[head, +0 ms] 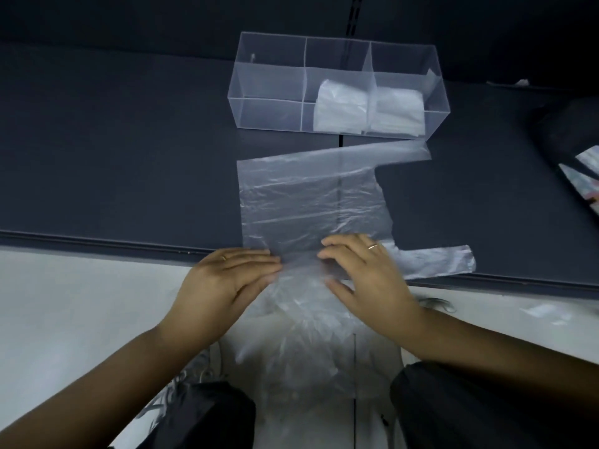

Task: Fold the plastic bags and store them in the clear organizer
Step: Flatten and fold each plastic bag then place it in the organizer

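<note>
Knees (207,416) over pale floor (64,303), left hand (223,280), right hand (366,273) flat-fingered on plastic bag (308,196) just before clear organizer (269,85), dark platform (113,157) under organizer

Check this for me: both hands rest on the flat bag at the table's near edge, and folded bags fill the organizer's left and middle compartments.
Wrong compartments. The head view shows folded bags in the organizer's middle and right compartments; the left one holds none. Both hands do rest on the flat bag at the table's near edge.
</note>
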A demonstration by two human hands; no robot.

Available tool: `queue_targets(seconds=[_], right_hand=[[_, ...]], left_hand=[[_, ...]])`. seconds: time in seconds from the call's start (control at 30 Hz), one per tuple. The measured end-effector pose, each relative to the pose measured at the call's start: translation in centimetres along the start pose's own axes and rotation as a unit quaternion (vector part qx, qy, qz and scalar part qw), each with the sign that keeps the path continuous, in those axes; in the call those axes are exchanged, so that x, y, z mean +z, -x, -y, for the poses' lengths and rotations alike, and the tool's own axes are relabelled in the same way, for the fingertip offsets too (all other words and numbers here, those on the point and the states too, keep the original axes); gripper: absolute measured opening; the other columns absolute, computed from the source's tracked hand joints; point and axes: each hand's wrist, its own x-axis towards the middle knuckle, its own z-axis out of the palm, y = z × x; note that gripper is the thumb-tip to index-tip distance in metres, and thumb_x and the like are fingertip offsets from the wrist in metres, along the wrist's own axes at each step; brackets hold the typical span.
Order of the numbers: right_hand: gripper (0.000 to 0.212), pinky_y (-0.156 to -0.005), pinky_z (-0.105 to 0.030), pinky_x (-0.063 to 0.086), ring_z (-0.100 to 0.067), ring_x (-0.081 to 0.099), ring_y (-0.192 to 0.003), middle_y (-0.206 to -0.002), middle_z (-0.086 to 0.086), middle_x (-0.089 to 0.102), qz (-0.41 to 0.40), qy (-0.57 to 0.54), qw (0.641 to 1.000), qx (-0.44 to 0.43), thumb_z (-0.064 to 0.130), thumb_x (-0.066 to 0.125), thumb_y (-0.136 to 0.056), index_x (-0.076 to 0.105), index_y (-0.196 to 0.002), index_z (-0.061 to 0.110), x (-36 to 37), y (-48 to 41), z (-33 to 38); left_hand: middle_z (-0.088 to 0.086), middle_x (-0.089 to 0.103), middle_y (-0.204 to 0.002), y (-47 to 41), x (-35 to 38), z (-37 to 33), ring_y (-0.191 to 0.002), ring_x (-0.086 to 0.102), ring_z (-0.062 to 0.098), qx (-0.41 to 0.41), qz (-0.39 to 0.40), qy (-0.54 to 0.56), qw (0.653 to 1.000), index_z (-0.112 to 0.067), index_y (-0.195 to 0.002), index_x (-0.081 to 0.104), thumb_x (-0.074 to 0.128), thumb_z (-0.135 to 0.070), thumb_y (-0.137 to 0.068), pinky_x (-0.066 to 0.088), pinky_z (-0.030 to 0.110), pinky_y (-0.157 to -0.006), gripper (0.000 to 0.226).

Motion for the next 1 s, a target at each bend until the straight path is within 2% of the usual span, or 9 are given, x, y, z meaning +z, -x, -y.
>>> queue_targets(seconds=[0.17,0.3,0.43,0.5,0.6,0.73,0.83,0.93,1.0], right_hand=[[0.003,-0.071,-0.035,0.050,-0.021,0.067,-0.078,-0.084,0.005,0.071,0.035,-0.018,0.998,0.056,0.014,0.076,-0.080,0.073,-0.082,0.014,-5.2,1.6,-2.5],[0.007,-0.073,-0.008,0.045,0.006,0.065,-0.079,-0.080,0.023,0.071,0.105,-0.133,0.973,0.159,0.036,0.069,-0.079,0.075,-0.080,0.034,-10.0,3.0,-4.5],[0.013,-0.072,-0.001,0.041,0.005,0.065,-0.073,-0.076,0.013,0.073,0.063,-0.210,0.954,0.206,0.043,0.063,-0.076,0.073,-0.075,0.035,-12.3,1.3,-7.0],[0.012,-0.070,-0.003,0.041,0.001,0.063,-0.070,-0.075,0.006,0.073,0.026,-0.223,0.946,0.233,0.036,0.066,-0.081,0.073,-0.072,0.030,-11.8,-0.4,-8.7],[0.013,-0.072,-0.008,0.043,-0.005,0.060,-0.076,-0.083,-0.005,0.072,-0.018,-0.247,0.924,0.290,0.022,0.069,-0.086,0.073,-0.074,0.020,-9.9,-3.1,-11.5],[0.015,-0.071,-0.014,0.043,-0.010,0.059,-0.082,-0.084,-0.002,0.069,-0.030,-0.207,0.919,0.334,0.023,0.070,-0.086,0.073,-0.081,0.010,-7.7,-5.6,-13.9],[0.023,-0.062,-0.025,0.038,-0.011,0.052,-0.069,-0.073,-0.005,0.062,-0.044,-0.185,0.917,0.351,0.026,0.075,-0.082,0.071,-0.077,0.003,-7.1,-6.6,-14.5],[0.028,-0.054,-0.025,0.035,-0.012,0.047,-0.058,-0.061,-0.004,0.057,-0.045,-0.150,0.919,0.363,0.029,0.077,-0.079,0.066,-0.063,0.008,-7.0,-7.2,-14.7],[0.030,-0.053,-0.024,0.035,-0.010,0.047,-0.056,-0.058,-0.001,0.056,-0.043,-0.130,0.919,0.369,0.030,0.078,-0.078,0.063,-0.058,0.013,-6.9,-7.4,-14.7]], left_hand=[[-0.040,0.065,-0.080,0.1,-4.1,-0.9,-0.078,0.061,-0.018,-0.218,-0.007,0.165,0.962,-0.041,-0.079,0.074,0.065,-0.042,-0.077,0.038,-0.004,-0.069,0.009],[-0.019,0.073,-0.076,-0.6,-6.6,0.4,-0.070,0.065,-0.011,-0.264,0.056,0.237,0.933,-0.042,-0.078,0.075,0.065,-0.041,-0.072,0.042,-0.001,-0.064,0.012],[-0.007,0.075,-0.081,-3.4,-7.5,2.7,-0.076,0.068,-0.002,-0.312,0.049,0.295,0.902,-0.032,-0.080,0.077,0.068,-0.041,-0.070,0.048,0.009,-0.071,0.016],[-0.009,0.075,-0.083,-5.3,-7.0,4.2,-0.079,0.069,-0.001,-0.334,0.036,0.288,0.897,-0.031,-0.080,0.077,0.070,-0.044,-0.070,0.045,0.014,-0.075,0.018],[-0.013,0.074,-0.079,-7.8,-5.3,6.7,-0.072,0.067,-0.006,-0.362,0.007,0.261,0.895,-0.027,-0.073,0.077,0.074,-0.035,-0.077,0.044,0.006,-0.068,0.010],[-0.012,0.072,-0.068,-9.4,-3.0,9.0,-0.061,0.062,-0.003,-0.393,-0.011,0.204,0.897,-0.021,-0.077,0.076,0.074,-0.034,-0.082,0.043,0.017,-0.070,0.013],[-0.013,0.067,-0.060,-9.7,-2.2,9.4,-0.054,0.060,-0.006,-0.393,-0.034,0.157,0.905,-0.021,-0.075,0.074,0.072,-0.036,-0.083,0.043,0.015,-0.064,0.017],[-0.001,0.071,-0.085,-9.7,-2.1,8.8,-0.075,0.065,0.011,-0.388,-0.063,0.084,0.916,-0.014,-0.088,0.073,0.070,-0.031,-0.086,0.048,0.024,-0.076,0.017],[0.009,0.065,-0.106,-9.5,-2.1,7.6,-0.095,0.060,0.025,-0.306,-0.131,-0.041,0.942,-0.009,-0.102,0.068,0.068,-0.021,-0.087,0.044,0.030,-0.086,0.019]])
